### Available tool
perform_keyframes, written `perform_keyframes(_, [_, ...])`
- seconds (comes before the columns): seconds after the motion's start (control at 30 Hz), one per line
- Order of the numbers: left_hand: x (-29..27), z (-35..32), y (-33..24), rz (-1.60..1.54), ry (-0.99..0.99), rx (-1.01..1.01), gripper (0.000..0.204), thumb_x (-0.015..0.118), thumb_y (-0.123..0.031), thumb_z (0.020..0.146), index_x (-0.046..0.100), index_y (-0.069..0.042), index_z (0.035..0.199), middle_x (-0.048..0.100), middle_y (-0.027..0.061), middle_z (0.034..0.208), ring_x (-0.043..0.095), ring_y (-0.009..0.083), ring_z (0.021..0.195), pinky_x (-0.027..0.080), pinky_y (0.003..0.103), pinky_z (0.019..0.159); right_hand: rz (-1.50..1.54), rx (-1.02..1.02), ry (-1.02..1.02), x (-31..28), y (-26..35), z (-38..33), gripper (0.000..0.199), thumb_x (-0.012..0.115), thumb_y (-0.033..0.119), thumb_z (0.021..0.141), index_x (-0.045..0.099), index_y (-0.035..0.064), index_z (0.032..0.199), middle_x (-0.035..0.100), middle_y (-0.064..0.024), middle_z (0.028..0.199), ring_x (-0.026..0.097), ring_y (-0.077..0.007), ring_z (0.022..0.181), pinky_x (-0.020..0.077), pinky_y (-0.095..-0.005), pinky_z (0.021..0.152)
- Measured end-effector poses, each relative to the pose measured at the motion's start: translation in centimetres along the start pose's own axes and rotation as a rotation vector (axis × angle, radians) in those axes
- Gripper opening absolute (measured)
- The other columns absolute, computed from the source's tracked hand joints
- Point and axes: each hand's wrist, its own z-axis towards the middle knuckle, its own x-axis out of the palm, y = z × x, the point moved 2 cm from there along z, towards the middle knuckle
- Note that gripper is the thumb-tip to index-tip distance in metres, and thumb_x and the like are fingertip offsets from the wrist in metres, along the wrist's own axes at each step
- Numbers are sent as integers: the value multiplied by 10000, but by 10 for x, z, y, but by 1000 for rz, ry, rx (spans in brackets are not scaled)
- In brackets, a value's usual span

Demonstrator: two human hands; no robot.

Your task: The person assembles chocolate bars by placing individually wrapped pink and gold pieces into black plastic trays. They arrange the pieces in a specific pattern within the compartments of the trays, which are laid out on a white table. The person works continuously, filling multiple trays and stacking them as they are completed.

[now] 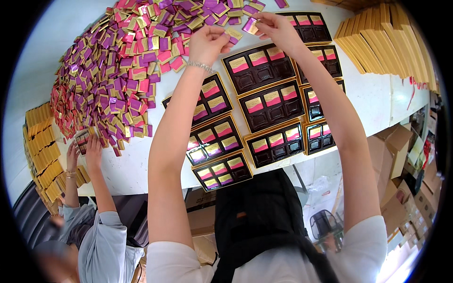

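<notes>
My left hand (206, 46), with a bracelet at its wrist, pinches a small gold-and-purple wrapped chocolate (233, 36) at the far side of the table. Just right of it, my right hand (277, 29) holds another gold-and-purple wrapped chocolate (250, 26) between thumb and fingers. Below both hands lie several gold-edged boxes with dark six-pocket inserts. The top middle box (262, 76) has pink-and-gold pieces in its back row and bare front pockets. In the left column, the nearest box (222, 171) carries pink pieces behind and purple ones in front. My forearms partly cover some boxes.
A large heap of pink, purple and gold wrapped chocolates (113, 80) spreads over the table's left side. Stacked gold boxes (382, 40) stand at the far right, with more stacks (45, 151) at left. A co-worker's hands (92, 150) hold a box at lower left. Cardboard cartons (391, 151) lie beyond the right edge.
</notes>
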Motion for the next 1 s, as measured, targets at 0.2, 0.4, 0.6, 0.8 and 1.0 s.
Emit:
perform_keyframes(0.2, [9,-65,2,-20,0,38,277,648,4,847,568,12,1112,665,136,918,695,206,758,583,277,661,-78,12,-83,-7,11,-69,280,557,18,890,685,127,1114,651,-57,834,642,-178,764,525,-273,720])
perform_keyframes(0.4, [35,-109,18,471,-147,206,270,732,-75,782,634,5,1021,663,116,888,653,137,648,523,256,596,-720,-425,174,12,26,-90,193,617,-52,675,700,94,770,619,-39,909,583,-247,948,511,-351,776])
perform_keyframes(0.6, [53,-128,21,947,-223,503,365,720,-107,788,618,16,1116,553,154,1215,620,258,912,517,352,796,-607,-343,-102,19,20,-123,436,584,-93,660,653,49,1067,603,-140,1184,567,-336,1108,484,-395,933])
perform_keyframes(0.8, [71,-145,39,1232,54,390,635,577,-310,898,380,-9,1421,294,142,1524,270,277,1417,216,554,1123,-889,-326,119,32,4,-152,570,632,195,844,457,18,1356,430,-110,1444,364,-269,1369,270,-515,1115])
perform_keyframes(1.0, [70,-146,35,1341,45,374,650,598,-323,879,389,-36,1424,305,99,1530,282,204,1417,130,630,1109,-905,-407,129,23,3,-144,527,655,295,825,562,23,1266,488,-91,1401,411,-244,1343,229,-549,1123])
